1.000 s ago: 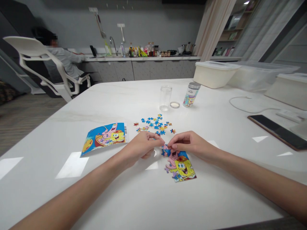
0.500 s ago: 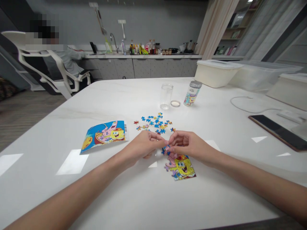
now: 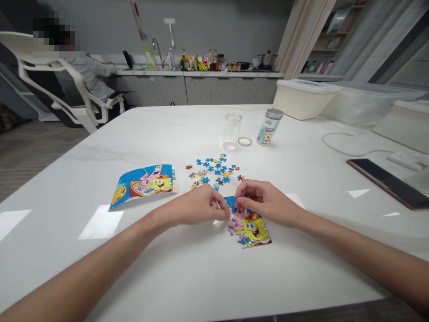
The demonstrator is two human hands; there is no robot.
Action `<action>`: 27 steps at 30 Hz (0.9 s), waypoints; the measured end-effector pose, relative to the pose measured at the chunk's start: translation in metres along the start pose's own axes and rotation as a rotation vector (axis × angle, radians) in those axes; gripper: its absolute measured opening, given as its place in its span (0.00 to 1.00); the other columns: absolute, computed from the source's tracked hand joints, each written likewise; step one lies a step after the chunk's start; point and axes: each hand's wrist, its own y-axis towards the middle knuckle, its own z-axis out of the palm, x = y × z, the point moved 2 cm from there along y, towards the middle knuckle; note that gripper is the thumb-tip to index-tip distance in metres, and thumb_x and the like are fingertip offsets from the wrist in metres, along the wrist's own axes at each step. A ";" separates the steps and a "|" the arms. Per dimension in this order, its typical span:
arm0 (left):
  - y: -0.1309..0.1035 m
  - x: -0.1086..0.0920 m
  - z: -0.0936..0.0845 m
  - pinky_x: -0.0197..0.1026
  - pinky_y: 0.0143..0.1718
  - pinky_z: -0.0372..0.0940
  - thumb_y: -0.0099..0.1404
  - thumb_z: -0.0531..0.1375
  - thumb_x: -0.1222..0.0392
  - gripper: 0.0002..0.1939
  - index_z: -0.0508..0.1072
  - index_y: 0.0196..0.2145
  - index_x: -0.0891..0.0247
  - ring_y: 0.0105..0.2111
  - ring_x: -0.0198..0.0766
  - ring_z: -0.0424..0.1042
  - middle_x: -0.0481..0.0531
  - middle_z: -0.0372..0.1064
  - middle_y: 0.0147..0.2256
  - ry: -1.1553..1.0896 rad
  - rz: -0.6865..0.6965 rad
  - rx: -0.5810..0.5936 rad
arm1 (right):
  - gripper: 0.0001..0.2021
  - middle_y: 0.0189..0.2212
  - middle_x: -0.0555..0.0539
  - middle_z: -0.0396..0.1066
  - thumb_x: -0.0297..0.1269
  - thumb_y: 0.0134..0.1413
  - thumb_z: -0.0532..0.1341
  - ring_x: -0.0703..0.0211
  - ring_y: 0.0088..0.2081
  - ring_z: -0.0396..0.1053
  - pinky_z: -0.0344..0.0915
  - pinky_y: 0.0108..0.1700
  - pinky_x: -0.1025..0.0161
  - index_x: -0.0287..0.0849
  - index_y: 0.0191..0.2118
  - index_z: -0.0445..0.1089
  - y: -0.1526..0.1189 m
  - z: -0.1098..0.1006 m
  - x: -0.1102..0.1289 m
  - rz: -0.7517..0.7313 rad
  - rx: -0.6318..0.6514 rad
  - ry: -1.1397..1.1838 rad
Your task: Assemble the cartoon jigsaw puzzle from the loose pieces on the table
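A partly joined cartoon puzzle (image 3: 255, 230) lies flat on the white table. At its left edge, my left hand (image 3: 206, 203) is closed, thumb and fingertips pinched together; whatever is between them is too small to make out. My right hand (image 3: 263, 199) curls over the puzzle's upper part, fingertips close together and touching the blue and pink area; nothing can be made out in them. Several loose pieces (image 3: 218, 172) are scattered just beyond both hands. To the left lies a curved picture sheet (image 3: 145, 185) showing the same cartoon figures.
Behind the pieces stand a clear jar (image 3: 232, 132), a loose lid (image 3: 245, 141) and a labelled jar (image 3: 269, 127). A phone (image 3: 389, 183), cable and storage bins (image 3: 306, 99) are on the right. A person (image 3: 89, 74) sits at back left.
My hands have moved slightly apart from their meeting point. The left hand has come down to the puzzle's left edge, and more of the blue upper part now shows.
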 end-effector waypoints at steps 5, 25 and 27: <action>0.003 0.004 0.003 0.35 0.17 0.43 0.54 0.59 0.61 0.08 0.78 0.30 0.63 0.16 0.27 0.47 0.39 0.50 0.15 0.096 0.041 -0.032 | 0.02 0.25 0.50 0.70 0.32 0.52 0.60 0.64 0.27 0.67 0.64 0.29 0.65 0.41 0.32 0.67 0.000 0.003 -0.003 0.008 0.022 -0.106; 0.003 -0.001 0.005 0.36 0.21 0.43 0.58 0.59 0.57 0.09 0.78 0.32 0.63 0.18 0.28 0.49 0.40 0.49 0.17 0.218 0.172 -0.160 | 0.07 0.24 0.52 0.68 0.38 0.50 0.64 0.65 0.25 0.63 0.59 0.26 0.67 0.42 0.32 0.67 -0.002 0.004 -0.006 -0.025 0.051 -0.227; 0.003 -0.001 0.005 0.36 0.21 0.43 0.58 0.59 0.57 0.09 0.78 0.31 0.62 0.18 0.28 0.49 0.39 0.49 0.17 0.220 0.182 -0.175 | 0.09 0.24 0.52 0.69 0.37 0.48 0.66 0.65 0.25 0.64 0.58 0.26 0.67 0.42 0.32 0.66 -0.001 0.004 -0.006 -0.025 0.055 -0.180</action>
